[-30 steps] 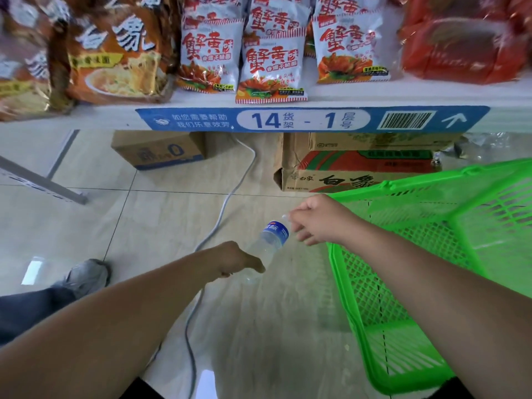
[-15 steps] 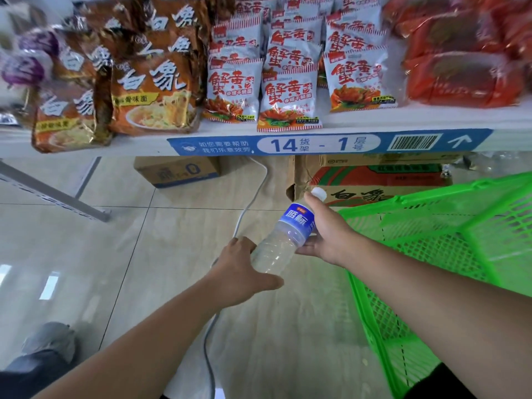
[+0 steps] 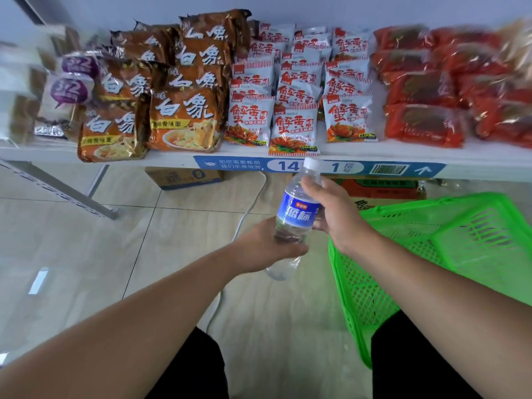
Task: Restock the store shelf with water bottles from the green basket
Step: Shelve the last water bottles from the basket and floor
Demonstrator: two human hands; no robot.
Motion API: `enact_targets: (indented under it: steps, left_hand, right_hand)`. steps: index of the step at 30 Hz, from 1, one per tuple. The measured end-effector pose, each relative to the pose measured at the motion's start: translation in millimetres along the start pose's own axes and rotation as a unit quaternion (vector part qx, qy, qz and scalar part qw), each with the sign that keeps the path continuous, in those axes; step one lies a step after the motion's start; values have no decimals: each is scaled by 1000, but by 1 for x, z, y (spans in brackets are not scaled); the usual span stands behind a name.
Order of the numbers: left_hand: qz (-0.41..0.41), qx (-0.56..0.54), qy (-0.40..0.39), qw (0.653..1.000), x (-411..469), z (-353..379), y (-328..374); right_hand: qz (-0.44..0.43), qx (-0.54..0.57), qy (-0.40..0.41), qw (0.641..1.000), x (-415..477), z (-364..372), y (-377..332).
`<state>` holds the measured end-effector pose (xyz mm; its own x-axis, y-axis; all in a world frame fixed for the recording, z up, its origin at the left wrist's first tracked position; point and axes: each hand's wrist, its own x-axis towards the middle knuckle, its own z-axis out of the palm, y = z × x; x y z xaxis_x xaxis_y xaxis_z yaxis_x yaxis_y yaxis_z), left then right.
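The bottle (image 3: 298, 214) is in mid-air, tilted with its cap up against the shelf (image 3: 489, 159) edge, just left of the basket (image 3: 403, 272). The left grip (image 3: 266, 247) curls round the bottle's lower body and the right grip (image 3: 338, 220) wraps its label. Noodle packs (image 3: 184, 122) lie on the shelf.

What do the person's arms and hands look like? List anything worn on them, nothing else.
Both the left hand and the right hand are bare, with no gloves. The left forearm and right forearm are uncovered as far as the picture shows: no sleeves, watch or bracelet. No ring shows on the visible fingers. Below the arms, black trousers cover the legs.
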<state>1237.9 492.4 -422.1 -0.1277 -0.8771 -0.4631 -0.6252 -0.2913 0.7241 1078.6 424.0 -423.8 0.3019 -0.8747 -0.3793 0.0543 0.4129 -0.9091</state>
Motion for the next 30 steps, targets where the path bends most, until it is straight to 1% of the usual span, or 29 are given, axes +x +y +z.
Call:
enact_targets:
  steps: [4, 6, 11, 18, 21, 24, 30]
  left_hand:
    - [37, -4, 14, 999, -21, -26, 52]
    - [53, -23, 14, 998, -37, -45, 81]
    - [71, -51, -6, 996, -87, -101, 160]
    - [82, 7, -2, 997, -170, -194, 269]
    - [87, 2, 1, 996, -209, -228, 311]
    - [88, 2, 3, 996, -247, -257, 344]
    - [136, -4, 12, 991, -309, -298, 409]
  right_hand:
    - [-28, -30, 3, 999, -28, 0, -68]
    - [-40, -41, 0, 998, -45, 5, -110]
    - [-38, -54, -10, 998, -89, 22, -214]
    - [-37, -74, -28, 996, -160, 63, -363]
    - [-41, -75, -30, 996, -189, 83, -421]
    - [-55, -90, -38, 994, -218, 100, -469]
    - [-97, -95, -29, 990, -278, 126, -550]
